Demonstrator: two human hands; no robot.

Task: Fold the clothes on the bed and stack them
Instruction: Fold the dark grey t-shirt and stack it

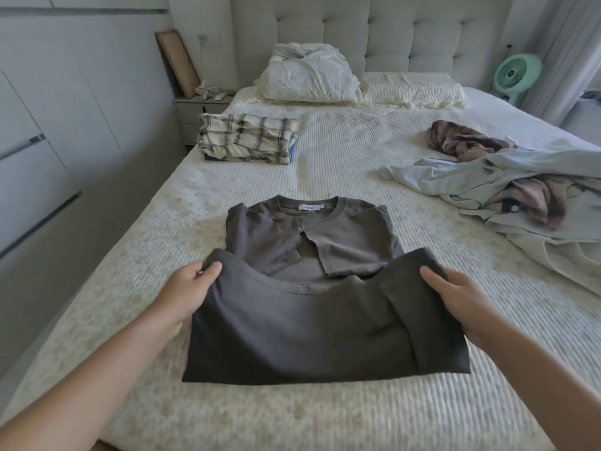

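Observation:
A dark grey T-shirt lies on the bed in front of me, its sleeves folded in and its collar pointing away. Its bottom part is lifted and doubled over toward the collar. My left hand pinches the left corner of that raised hem. My right hand grips the right corner. A folded stack topped by a plaid garment sits at the far left of the bed. A loose heap of unfolded clothes, pale blue and brown plaid, lies at the right.
Pillows and a padded headboard stand at the far end. A nightstand is beside the bed on the left, with white cupboards along the left wall. A green fan stands at the back right.

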